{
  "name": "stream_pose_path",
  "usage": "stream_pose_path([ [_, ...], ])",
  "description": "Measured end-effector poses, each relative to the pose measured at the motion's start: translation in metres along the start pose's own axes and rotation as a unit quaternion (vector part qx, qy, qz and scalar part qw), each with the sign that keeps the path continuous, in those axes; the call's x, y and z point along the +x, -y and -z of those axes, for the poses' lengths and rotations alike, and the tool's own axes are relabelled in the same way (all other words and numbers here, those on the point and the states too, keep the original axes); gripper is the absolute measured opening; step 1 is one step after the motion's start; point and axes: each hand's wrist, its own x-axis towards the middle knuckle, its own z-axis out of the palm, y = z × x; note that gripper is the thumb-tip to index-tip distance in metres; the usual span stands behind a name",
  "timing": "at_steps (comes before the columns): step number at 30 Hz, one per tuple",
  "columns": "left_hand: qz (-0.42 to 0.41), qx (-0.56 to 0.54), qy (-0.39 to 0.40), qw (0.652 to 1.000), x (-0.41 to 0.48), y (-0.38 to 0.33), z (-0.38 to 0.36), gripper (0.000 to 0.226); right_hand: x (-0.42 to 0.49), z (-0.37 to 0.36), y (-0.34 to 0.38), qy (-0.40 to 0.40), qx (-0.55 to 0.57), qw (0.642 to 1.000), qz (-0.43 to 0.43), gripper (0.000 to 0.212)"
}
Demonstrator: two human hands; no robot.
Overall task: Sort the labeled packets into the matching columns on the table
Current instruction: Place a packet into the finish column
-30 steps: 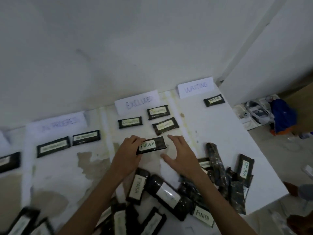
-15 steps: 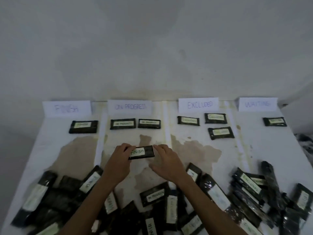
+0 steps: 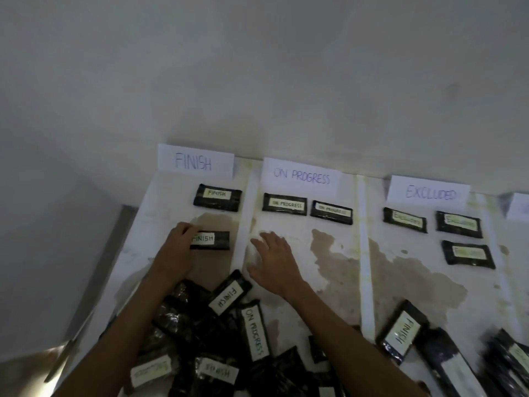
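**Q:** Left side first. What is the left hand doing?

**A:** My left hand (image 3: 179, 249) is in the FINISH column. Its fingers are curled over the left end of a FINISH packet (image 3: 213, 240) and cover the start of its label. The packet lies flat on the table (image 3: 160, 213), label up, set crosswise in the column.

**Q:** What else is in that column?

**A:** One sorted packet (image 3: 217, 197) lies farther back, just in front of the FINISH card (image 3: 196, 161) at the wall. The two packets are apart, with a brown stain (image 3: 211, 222) between them.

**Q:** And the right hand?

**A:** My right hand (image 3: 274, 260) holds nothing. It is palm down, fingers straight and spread, over the white strip (image 3: 248, 207) dividing FINISH from ON PROGRESS. I cannot tell whether the fingertips touch the table. The hands are apart, with the packet's free end between them.

**Q:** Further right?

**A:** The ON PROGRESS card (image 3: 302, 177) has two ON PROGRESS packets (image 3: 284, 204) side by side in front of it. The EXCLUDED card (image 3: 429, 193) has three EXCLUDED packets (image 3: 405, 220): two in a row, and a third nearer me under the right one.

**Q:** And the near edge?

**A:** An unsorted heap (image 3: 200, 325) runs along it under my forearms. Some labels read FINISH or ON PROGRESS; the rest are too blurred to read.
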Motion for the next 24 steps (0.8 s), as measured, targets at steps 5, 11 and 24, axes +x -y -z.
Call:
stream_pose_path([
  [5,0.026,0.021,-0.026,0.999,0.012,0.054,0.019,0.057,0.030,-0.028,0.020,-0.007,-0.006,1.000,0.007,0.058],
  [11,0.011,0.047,-0.064,0.997,0.059,0.104,0.033,0.053,0.031,-0.046,0.013,-0.060,0.006,0.998,-0.008,0.049],
  [24,-0.045,0.074,-0.103,0.991,0.116,0.116,0.043,0.048,0.035,-0.050,0.011,-0.080,0.016,0.997,-0.003,0.049],
])
